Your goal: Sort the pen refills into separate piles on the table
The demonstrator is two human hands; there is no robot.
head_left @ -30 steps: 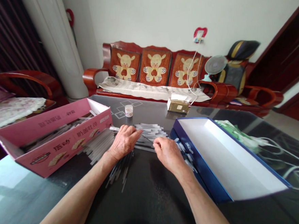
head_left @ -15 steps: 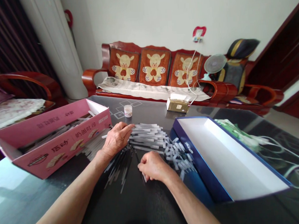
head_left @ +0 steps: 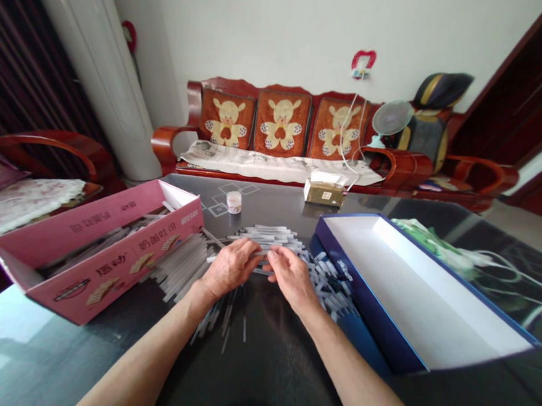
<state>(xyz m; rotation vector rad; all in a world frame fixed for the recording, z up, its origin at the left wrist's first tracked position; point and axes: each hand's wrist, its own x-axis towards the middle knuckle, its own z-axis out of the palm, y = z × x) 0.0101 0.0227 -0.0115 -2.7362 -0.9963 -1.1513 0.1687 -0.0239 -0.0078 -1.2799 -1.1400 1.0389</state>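
My left hand (head_left: pixel 233 265) is closed around a thin whitish stick (head_left: pixel 210 259) whose left end pokes out past the knuckles. Close beside it, my right hand (head_left: pixel 291 277) pinches at the stick's other end; what lies within its fingertips is hidden. Behind both hands is a pile of similar whitish sticks (head_left: pixel 273 232). Short translucent pieces (head_left: pixel 335 291) lie heaped to the right of my right hand. More sticks (head_left: pixel 178 272) are laid out left of my left hand, and several dark-looking thin ones (head_left: pixel 226 320) spread on the table below it.
A pink box (head_left: pixel 117 263) holding sticks stands at the left. On the right sits a blue box (head_left: pixel 385 318) with a white inside, beside a green-and-white bag (head_left: pixel 434 241) and white cables (head_left: pixel 502 261). Further back are a small tub (head_left: pixel 234 203) and a tissue box (head_left: pixel 325 193).
My right hand has risen from the near tabletop to meet my left hand. The left hand has moved right and slightly nearer, bringing a stick between the two.
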